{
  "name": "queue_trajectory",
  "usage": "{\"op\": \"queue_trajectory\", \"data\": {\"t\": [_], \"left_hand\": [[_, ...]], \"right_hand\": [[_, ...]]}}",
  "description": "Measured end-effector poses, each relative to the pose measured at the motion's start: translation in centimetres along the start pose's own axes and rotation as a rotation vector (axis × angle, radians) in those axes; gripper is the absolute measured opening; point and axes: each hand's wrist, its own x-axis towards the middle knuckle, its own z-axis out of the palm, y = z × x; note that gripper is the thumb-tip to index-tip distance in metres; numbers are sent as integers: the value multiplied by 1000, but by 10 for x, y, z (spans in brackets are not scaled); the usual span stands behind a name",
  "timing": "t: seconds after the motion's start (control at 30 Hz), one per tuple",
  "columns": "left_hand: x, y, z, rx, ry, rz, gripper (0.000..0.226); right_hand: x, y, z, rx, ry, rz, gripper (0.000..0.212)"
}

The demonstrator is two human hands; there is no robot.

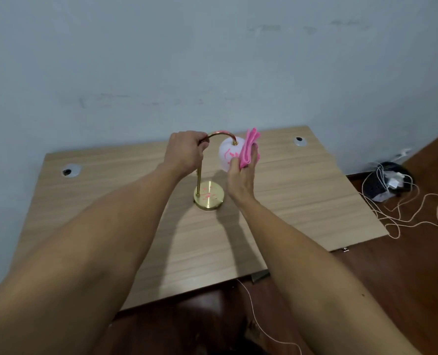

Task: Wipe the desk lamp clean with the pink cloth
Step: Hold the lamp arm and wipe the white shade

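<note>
A small desk lamp stands near the middle of the wooden table point(125, 226). It has a round brass base point(209, 197) with pink marks, a thin brass stem curving over the top, and a white shade point(228, 155) with pink marks. My left hand point(186, 152) grips the curved stem at its upper left. My right hand point(241, 175) holds the folded pink cloth point(248, 147) pressed against the shade's right side. The cloth hides that part of the shade.
Two round cable holes point(70, 171) point(300, 141) sit near the table's back corners. The blue-grey wall is right behind the table. On the dark wooden floor at right lie a dark bundle point(387, 183) and loose pale cord point(412, 216).
</note>
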Motion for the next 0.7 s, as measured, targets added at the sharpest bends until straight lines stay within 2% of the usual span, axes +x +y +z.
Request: {"op": "queue_trajectory", "data": {"t": [0.1, 0.2, 0.3, 0.43, 0.5, 0.57, 0.63, 0.7], "left_hand": [[0, 0, -2, -16, -14, -3, 18], [2, 1, -3, -33, -28, -12, 18], [2, -1, -3, -30, -37, -18, 17], [3, 0, -3, -45, -49, -29, 17], [4, 0, -3, -49, -53, -38, 17], [5, -1, -3, -51, -60, -45, 17], [5, -2, -3, -54, -63, -52, 17], [5, -2, -3, -51, -60, -52, 17]], "right_hand": [[18, -14, 3, 34, 32, 124, 84], [18, -19, 2, -68, 7, -22, 79], [-3, 2, 3, -184, -6, -159, 83], [-18, 29, 6, -152, -4, -265, 83], [-17, 29, 9, -42, 10, -182, 80], [-5, 28, 11, 111, 49, 21, 78], [11, 24, 11, 151, 80, 181, 81], [16, 10, 9, 94, 73, 178, 82]]}}
